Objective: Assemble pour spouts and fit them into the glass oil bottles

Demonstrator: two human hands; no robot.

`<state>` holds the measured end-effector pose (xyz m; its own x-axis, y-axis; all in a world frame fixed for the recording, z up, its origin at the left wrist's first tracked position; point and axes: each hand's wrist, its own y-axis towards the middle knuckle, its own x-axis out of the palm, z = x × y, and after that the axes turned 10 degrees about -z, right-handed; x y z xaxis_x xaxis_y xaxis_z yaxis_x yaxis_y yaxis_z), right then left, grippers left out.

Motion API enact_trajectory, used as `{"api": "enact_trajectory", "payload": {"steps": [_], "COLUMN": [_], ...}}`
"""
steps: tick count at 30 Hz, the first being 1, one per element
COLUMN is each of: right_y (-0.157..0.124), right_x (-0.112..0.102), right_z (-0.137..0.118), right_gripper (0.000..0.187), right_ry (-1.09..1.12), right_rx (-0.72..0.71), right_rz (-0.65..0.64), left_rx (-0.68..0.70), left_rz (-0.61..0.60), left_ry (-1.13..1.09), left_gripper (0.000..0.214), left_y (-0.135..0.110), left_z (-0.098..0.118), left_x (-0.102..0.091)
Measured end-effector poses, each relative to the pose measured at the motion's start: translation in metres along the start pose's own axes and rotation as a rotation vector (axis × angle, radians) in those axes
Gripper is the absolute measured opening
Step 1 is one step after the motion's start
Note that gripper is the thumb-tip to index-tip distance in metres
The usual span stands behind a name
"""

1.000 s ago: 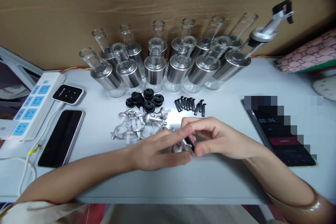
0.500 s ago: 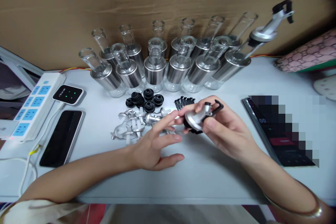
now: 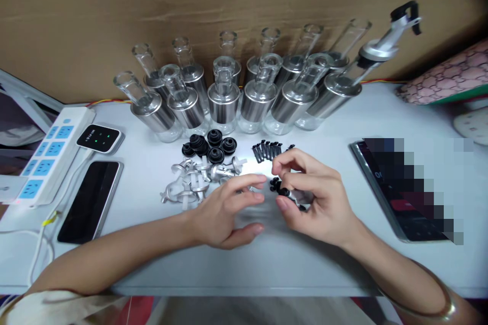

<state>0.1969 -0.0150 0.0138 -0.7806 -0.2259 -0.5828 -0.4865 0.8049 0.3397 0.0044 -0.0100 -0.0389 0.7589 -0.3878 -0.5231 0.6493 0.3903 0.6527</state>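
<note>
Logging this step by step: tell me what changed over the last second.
The right hand took the pourer out of the two-handed grip, lifted it, then lowered and turned it; the fingers now mostly hide it. The left hand let go and hovers open. The bottles and loose parts stayed put.

even bright light, glare on white table, edges warped, corners dark.
</note>
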Motion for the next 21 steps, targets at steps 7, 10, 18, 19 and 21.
{"api": "enact_trajectory", "payload": {"steps": [7,10,18,19,21], "right_y": [0.0007,0.0004,0.0002,0.0000,-0.0002], "right_x": [0.0019,0.0000,0.0004,0.0005,0.0003], "right_z": [-0.0043,-0.0075,-0.0038,-0.0035,-0.0034], "right_gripper": [0.026,0.028,0.019,0.018,0.019], "right_ry": [-0.021,-0.030,-0.051,-0.036,-0.012], "right_rx": [-0.031,-0.041,0.009,0.008,0.000], "right_rz": [-0.039,-0.040,-0.174,-0.227,-0.314], "left_rx": [-0.026,-0.035,-0.026,-0.018,-0.010], "left_rz": [-0.015,-0.040,-0.040,-0.038,-0.034], "left_ry": [0.044,0.056,0.128,0.145,0.174], "left_gripper": [0.055,0.051,0.050,0.050,0.053], "left_y": [0.0015,0.0009,0.0028,0.0029,0.0026], "left_z": [-0.0003,0.0001,0.0012,0.0013,0.0015], "left_x": [-0.0014,-0.0016,-0.0034,-0.0037,-0.0039]}}
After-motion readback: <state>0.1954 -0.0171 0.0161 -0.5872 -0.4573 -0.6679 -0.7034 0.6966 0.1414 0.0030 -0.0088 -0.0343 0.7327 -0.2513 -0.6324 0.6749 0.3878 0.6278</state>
